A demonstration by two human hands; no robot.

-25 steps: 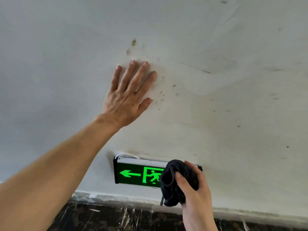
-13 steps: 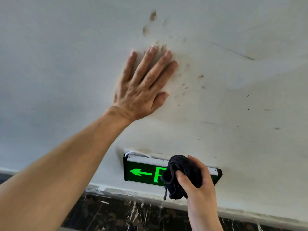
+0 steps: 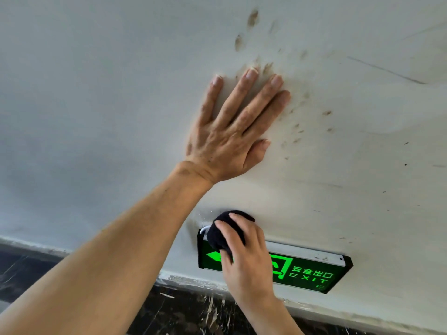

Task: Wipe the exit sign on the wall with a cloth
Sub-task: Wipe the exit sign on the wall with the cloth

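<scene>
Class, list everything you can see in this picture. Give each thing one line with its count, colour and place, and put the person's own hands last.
exit sign: one, black case with lit green face, low on the wall, just above the floor edge
cloth: one, black, bunched at the sign's upper left corner
wall: one, white, fills most of the view
smudges: many, brown, on the wall above and right of the left hand
floor: one, dark with pale streaks, along the bottom
left hand: one, flat on the wall, fingers spread
right hand: one, gripping the cloth in front of the sign
</scene>
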